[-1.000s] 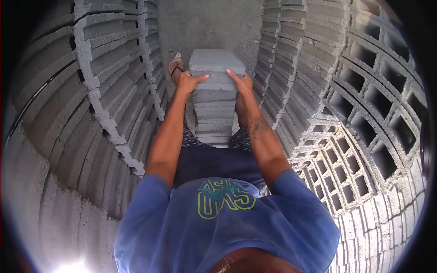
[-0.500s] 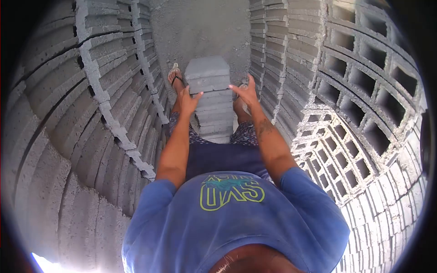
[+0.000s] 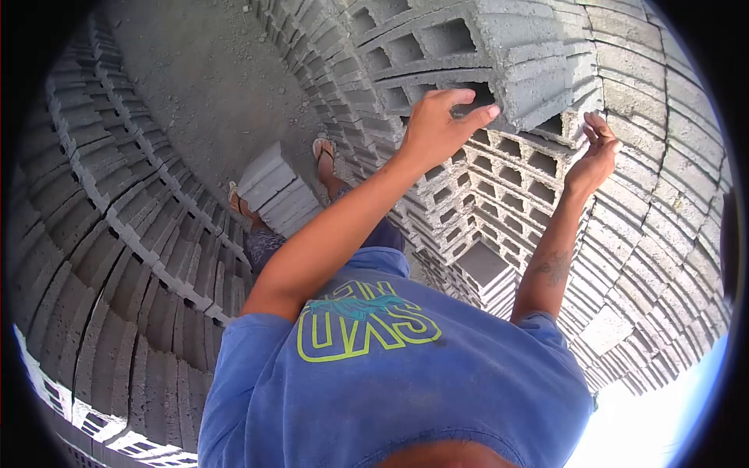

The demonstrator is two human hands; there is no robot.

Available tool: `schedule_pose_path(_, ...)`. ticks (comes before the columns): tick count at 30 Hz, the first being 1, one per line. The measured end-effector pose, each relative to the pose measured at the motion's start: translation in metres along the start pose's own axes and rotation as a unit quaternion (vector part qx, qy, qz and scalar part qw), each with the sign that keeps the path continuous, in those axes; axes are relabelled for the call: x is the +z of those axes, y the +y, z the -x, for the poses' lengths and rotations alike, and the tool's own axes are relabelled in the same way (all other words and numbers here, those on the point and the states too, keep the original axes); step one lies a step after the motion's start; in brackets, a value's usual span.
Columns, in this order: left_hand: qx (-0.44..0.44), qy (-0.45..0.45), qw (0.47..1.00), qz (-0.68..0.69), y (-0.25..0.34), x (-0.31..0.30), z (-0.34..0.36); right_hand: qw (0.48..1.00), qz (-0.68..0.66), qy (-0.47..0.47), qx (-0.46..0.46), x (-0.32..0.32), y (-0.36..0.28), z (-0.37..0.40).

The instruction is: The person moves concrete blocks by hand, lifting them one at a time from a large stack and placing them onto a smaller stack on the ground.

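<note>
Both my arms reach up and right toward a tall stack of grey hollow concrete blocks [image 3: 534, 74]. My left hand [image 3: 445, 125] is open, thumb and forefinger apart, in front of a dark block cavity on the stack's left face. My right hand [image 3: 597, 156] is raised at the stack's right corner, open, with its fingers slightly bent and close to the block edge. No block is in either hand. Between my sandalled feet stands a low pile of grey concrete blocks [image 3: 281, 191], partly hidden by my left forearm.
A long, high wall of stacked blocks [image 3: 133, 226] curves along my left side. More stacked blocks [image 3: 663, 156] rise on the right, with sunlit block rows [image 3: 499, 187] lower down. Dusty ground [image 3: 203, 78] with small rubble lies ahead between the walls.
My hands have left the low block pile between my feet and swung up and right to the stack. My body and view have turned right.
</note>
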State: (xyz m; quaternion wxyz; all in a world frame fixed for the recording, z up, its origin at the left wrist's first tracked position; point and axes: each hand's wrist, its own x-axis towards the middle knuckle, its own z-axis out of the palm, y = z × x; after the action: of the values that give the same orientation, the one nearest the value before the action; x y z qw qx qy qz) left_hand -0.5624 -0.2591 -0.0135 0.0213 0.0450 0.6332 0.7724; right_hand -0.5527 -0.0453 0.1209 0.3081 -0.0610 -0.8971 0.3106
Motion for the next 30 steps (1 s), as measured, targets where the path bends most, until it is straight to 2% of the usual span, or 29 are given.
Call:
schedule_pose_path(1, -0.002, 0.001, 1.0, -0.001, 0.008, 0.011, -0.004, 0.997, 0.033, -0.057, 0.036, -0.001, 0.002, -0.019)
schedule_pose_path(3, -0.117, -0.087, 0.989, -0.024, 0.023, 0.029, -0.015, 0.986, 0.065, -0.134, 0.077, 0.003, 0.014, -0.048)
schedule_pose_path(4, -0.158, -0.063, 0.985, 0.004, 0.025, 0.04, -0.018, 0.986, 0.062, -0.135, 0.08, 0.006, 0.022, -0.058)
schedule_pose_path(5, -0.161, -0.063, 0.985, 0.0, 0.023, 0.05, -0.018, 0.979, 0.067, -0.17, 0.087, 0.01, 0.03, -0.066)
schedule_pose_path(7, -0.197, 0.021, 0.974, 0.108, 0.025, 0.06, -0.022, 0.973, 0.066, -0.204, 0.09, 0.011, 0.038, -0.079)
schedule_pose_path(10, -0.221, 0.019, 0.969, 0.106, 0.032, 0.056, -0.019, 0.955, 0.058, -0.247, 0.154, 0.012, 0.043, -0.095)
schedule_pose_path(11, -0.232, 0.016, 0.965, 0.121, 0.034, 0.054, -0.02, 0.955, 0.055, -0.252, 0.148, 0.012, 0.042, -0.099)
schedule_pose_path(12, -0.255, -0.013, 0.966, 0.043, 0.036, 0.046, -0.019, 0.947, 0.089, -0.274, 0.144, 0.012, 0.041, -0.1)
schedule_pose_path(13, -0.259, -0.007, 0.965, 0.041, 0.035, 0.039, -0.014, 0.937, 0.123, -0.295, 0.142, 0.013, 0.041, -0.099)
schedule_pose_path(15, -0.257, -0.009, 0.958, 0.125, 0.025, 0.027, 0.004, 0.927, 0.125, -0.321, 0.15, 0.016, 0.045, -0.092)
schedule_pose_path(16, -0.24, -0.018, 0.954, 0.178, 0.022, 0.018, 0.011, 0.907, 0.118, -0.358, 0.185, 0.019, 0.047, -0.084)
schedule_pose_path(17, -0.241, -0.013, 0.955, 0.175, 0.021, 0.007, 0.019, 0.886, 0.111, -0.395, 0.218, 0.023, 0.047, -0.076)
schedule_pose_path(18, -0.263, -0.02, 0.936, 0.233, 0.032, -0.006, 0.026, 0.862, 0.001, -0.402, 0.309, 0.025, 0.04, -0.066)
schedule_pose_path(19, -0.281, -0.025, 0.914, 0.291, 0.041, -0.019, 0.032, 0.833, -0.036, -0.436, 0.339, 0.024, 0.025, -0.061)
schedule_pose_path(20, -0.279, -0.024, 0.906, 0.318, 0.043, -0.03, 0.038, 0.816, -0.008, -0.469, 0.338, 0.022, 0.018, -0.056)
schedule_pose_path(21, -0.276, -0.008, 0.908, 0.317, 0.044, -0.039, 0.043, 0.84, -0.006, -0.453, 0.298, 0.021, 0.013, -0.043)
schedule_pose_path(23, -0.274, 0.004, 0.901, 0.336, 0.04, -0.054, 0.052, 0.834, -0.122, -0.409, 0.35, 0.033, -0.029, -0.018)
schedule_pose_path(25, -0.264, 0.03, 0.911, 0.316, 0.04, -0.073, 0.058, 0.837, -0.121, -0.387, 0.367, 0.046, -0.066, -0.003)
schedule_pose_path(27, -0.335, 0.067, 0.893, 0.292, 0.041, -0.097, 0.063, 0.829, -0.119, -0.395, 0.377, 0.058, -0.085, 0.016)
schedule_pose_path(28, -0.276, 0.098, 0.89, 0.348, 0.036, -0.106, 0.068, 0.842, -0.1, -0.395, 0.353, 0.063, -0.097, 0.027)
schedule_pose_path(30, -0.266, 0.118, 0.896, 0.336, 0.041, -0.133, 0.086, 0.854, -0.083, -0.399, 0.324, 0.072, -0.125, 0.049)
